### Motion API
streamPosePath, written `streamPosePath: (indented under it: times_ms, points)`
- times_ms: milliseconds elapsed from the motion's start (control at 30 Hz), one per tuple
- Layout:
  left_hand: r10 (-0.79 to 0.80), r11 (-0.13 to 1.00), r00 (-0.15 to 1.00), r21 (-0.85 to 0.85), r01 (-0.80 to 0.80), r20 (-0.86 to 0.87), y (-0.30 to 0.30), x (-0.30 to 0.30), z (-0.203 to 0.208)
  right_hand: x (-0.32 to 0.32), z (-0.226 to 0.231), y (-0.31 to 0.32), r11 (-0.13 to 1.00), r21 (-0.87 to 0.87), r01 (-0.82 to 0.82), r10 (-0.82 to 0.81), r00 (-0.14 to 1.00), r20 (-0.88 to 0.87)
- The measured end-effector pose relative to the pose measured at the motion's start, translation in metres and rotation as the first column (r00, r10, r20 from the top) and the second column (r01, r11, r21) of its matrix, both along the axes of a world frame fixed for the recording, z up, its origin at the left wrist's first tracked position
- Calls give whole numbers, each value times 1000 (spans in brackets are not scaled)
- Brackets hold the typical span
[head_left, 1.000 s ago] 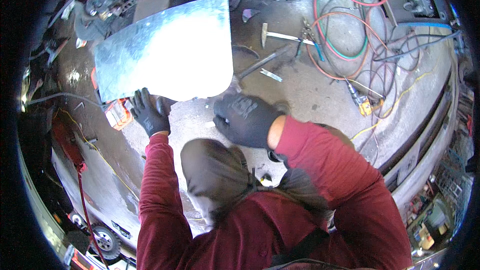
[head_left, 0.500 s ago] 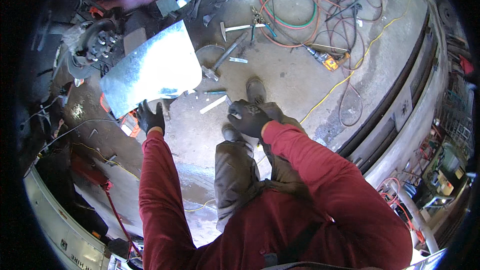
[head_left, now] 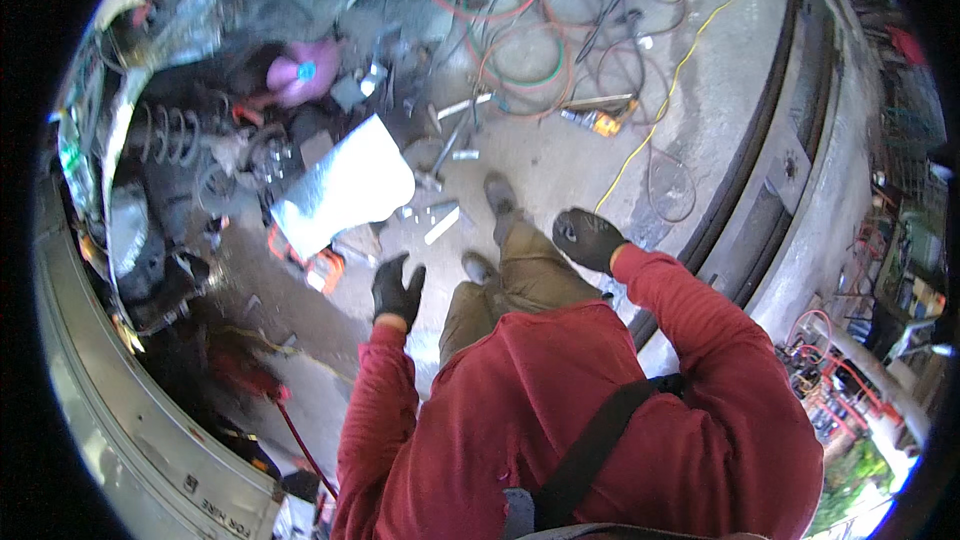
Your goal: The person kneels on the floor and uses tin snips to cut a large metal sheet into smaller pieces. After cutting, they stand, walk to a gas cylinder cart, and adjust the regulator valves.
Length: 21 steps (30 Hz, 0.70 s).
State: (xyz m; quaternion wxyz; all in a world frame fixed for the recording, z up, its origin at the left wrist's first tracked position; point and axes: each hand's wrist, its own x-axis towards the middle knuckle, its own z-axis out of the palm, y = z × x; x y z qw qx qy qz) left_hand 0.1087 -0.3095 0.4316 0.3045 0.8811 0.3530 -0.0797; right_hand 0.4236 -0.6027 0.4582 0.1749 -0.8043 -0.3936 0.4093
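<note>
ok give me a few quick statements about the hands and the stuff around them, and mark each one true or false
1. The left hand is open, while the right hand is curled. True.
2. Both hands touch the shiny metal sheet. False: the sheet is apart from both of them.
3. The hands are bare. False: both wear dark gloves.
4. A yellow cord runs along the floor. True.
5. The yellow power tool is left of the metal sheet in the picture. False: the tool is to its right.
</note>
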Motion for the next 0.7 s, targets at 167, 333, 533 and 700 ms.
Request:
streamPosePath:
  times_ms: [167,333,533,700]
  points:
    - [37,997,984,-66,-49,-176,-5,7,28,27,30,-59,977,-209,46,-43,999,16]
    - [57,994,973,-75,-76,-224,13,24,31,41,46,-84,959,-241,152,-138,988,74]
    - [199,957,942,-261,-128,271,32,116,120,49,130,-73,911,150,385,-402,910,104]
    - [60,986,716,-151,65,696,51,185,261,69,233,-47,792,483,375,-513,837,191]
